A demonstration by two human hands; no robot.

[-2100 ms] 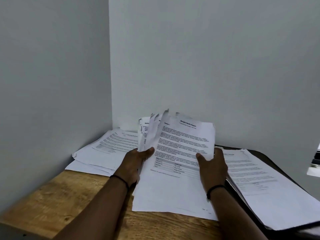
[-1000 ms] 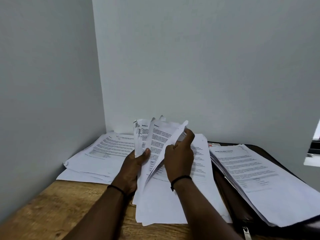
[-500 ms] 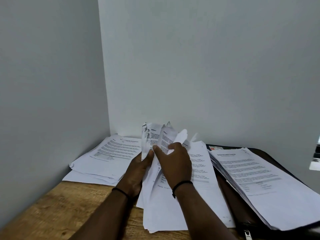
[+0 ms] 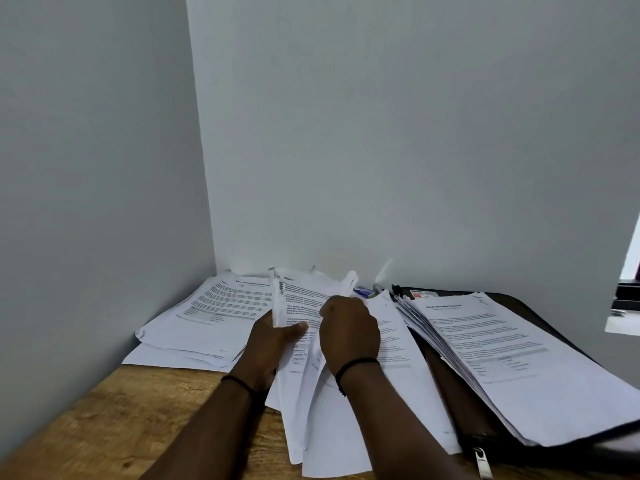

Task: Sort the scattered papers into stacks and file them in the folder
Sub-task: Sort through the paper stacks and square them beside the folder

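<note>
A loose bundle of printed papers (image 4: 304,299) stands half raised in the middle of the wooden table (image 4: 138,420). My left hand (image 4: 273,344) grips the bundle's left side, thumb lying across the top sheet. My right hand (image 4: 348,332) is curled round a sheet of that bundle, its fingertips hidden behind the paper. More sheets (image 4: 398,393) lie flat under both hands. One sorted stack (image 4: 214,317) lies at the left by the wall corner. A thick stack (image 4: 512,358) rests on the open dark folder (image 4: 450,393) at the right.
Walls close in on the left and at the back, meeting in a corner. A small blue-and-white object (image 4: 363,292) lies behind the papers against the back wall. The folder's zip pull (image 4: 483,462) hangs at the front. A window ledge (image 4: 623,306) shows at the far right.
My right hand has let go of the large top sheet, crossed left and curled over a sheet of the bundle. The bundle has dropped lower toward the table.
</note>
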